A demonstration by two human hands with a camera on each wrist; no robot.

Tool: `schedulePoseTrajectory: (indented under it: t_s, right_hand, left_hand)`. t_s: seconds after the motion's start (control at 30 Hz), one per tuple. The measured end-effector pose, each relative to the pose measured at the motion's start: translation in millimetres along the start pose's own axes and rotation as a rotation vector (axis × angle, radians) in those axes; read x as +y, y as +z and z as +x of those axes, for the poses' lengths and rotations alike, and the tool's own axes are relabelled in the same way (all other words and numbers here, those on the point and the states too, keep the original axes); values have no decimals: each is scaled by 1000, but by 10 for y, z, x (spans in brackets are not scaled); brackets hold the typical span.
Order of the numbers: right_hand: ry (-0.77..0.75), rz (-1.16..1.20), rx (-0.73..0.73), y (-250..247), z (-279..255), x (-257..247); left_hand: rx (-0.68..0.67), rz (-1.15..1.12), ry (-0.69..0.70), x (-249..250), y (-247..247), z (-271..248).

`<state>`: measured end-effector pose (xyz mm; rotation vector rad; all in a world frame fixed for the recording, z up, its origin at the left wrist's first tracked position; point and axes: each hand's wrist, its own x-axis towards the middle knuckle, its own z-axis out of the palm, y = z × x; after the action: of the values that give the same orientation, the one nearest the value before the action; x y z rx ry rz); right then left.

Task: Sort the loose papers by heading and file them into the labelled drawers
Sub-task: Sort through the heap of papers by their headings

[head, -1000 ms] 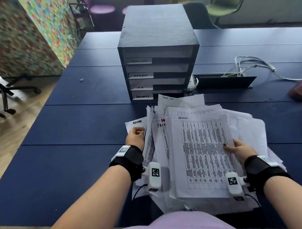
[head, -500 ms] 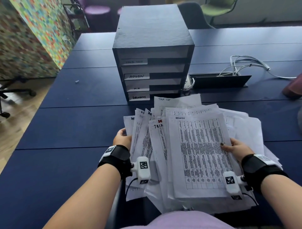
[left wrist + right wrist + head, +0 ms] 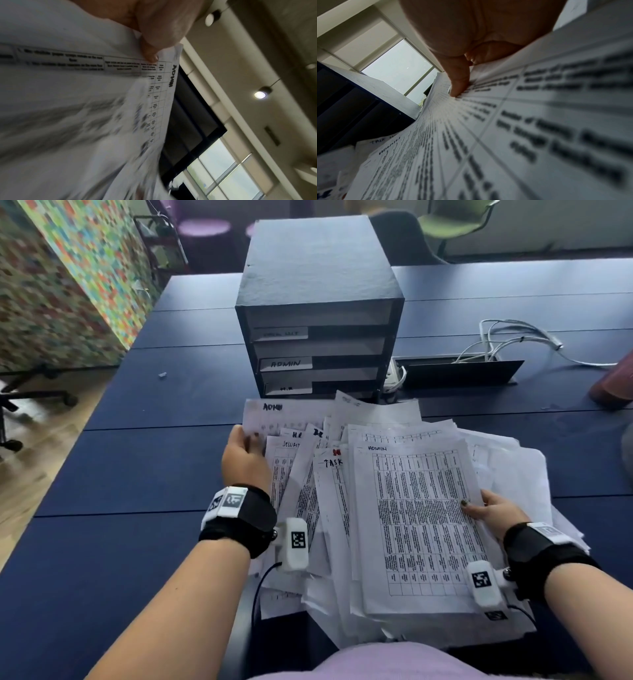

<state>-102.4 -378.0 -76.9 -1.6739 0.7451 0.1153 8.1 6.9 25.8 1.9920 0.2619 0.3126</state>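
A dark drawer unit (image 3: 318, 313) stands on the blue table (image 3: 137, 474), its drawers labelled TASK LIST, ADMIN (image 3: 286, 363) and H.R. In front of it I hold a loose fanned pile of printed papers (image 3: 342, 508). My left hand (image 3: 251, 440) pinches the left edge of a sheet headed ADMIN (image 3: 274, 409), which stands out past the pile toward the drawers; the thumb (image 3: 150, 54) lies on that sheet (image 3: 120, 67). My right hand (image 3: 469, 506) grips the pile's right side, thumb (image 3: 458, 83) pressing on the top ADMIN sheet (image 3: 505, 121). The unit's lowest drawer is hidden behind papers.
An open cable tray (image 3: 459, 371) with white cables (image 3: 513, 340) lies right of the drawer unit. A reddish object (image 3: 613, 385) sits at the table's right edge. A small scrap (image 3: 162, 375) lies at left. A colourful panel (image 3: 68, 268) and chairs stand beyond the table.
My left hand has moved forward along the pile's left side, and an ADMIN sheet now stands out toward the drawers, covering the lowest label. The right hand keeps its grip.
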Motion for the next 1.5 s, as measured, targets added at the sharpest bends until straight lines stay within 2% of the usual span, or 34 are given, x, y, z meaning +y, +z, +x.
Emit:
schedulePoseTrajectory:
  t_s: [0.2,0.47,0.53,0.63,0.73,0.9,1.03,1.13,1.23,1.33,1.4,1.5]
  right_hand:
    - [6,-6,6,-16,-2,-7]
    - [27,-7,12,-28,2,-26]
    - [31,-2,25,-37,9,-36]
    - [5,50,21,-28,-10,-62]
    - [-11,102,9,-9,-96,-136]
    - [-18,324,-127,96,-289,-327]
    - [-27,461,-232,229,-372,-425]
    - [-34,478,-268,335,-429,-453]
    - [-19,451,-261,434,-472,-493]
    - [27,347,-100,441,-421,-443]
    - [56,110,-31,422,-412,-433]
    - [-30,-188,-89,443,-493,-485]
  left_hand:
    - [77,-102,230,520,-344,296]
    - [249,-352,479,1203,-587,259]
    - [248,-378,497,1282,-556,212]
    - [164,-245,384,1263,-401,104]
    - [15,-197,235,993,-167,38]
    - [-216,-83,-34,496,210,-219]
    - [-283,63,-231,348,337,-322]
    - [-318,34,-321,307,406,-355]
    - [-359,17,-370,303,452,-407]
    - [-463,91,-354,260,496,-436]
    - [-525,124,-355,220,525,-457]
    - [-601,169,-381,119,555,-482]
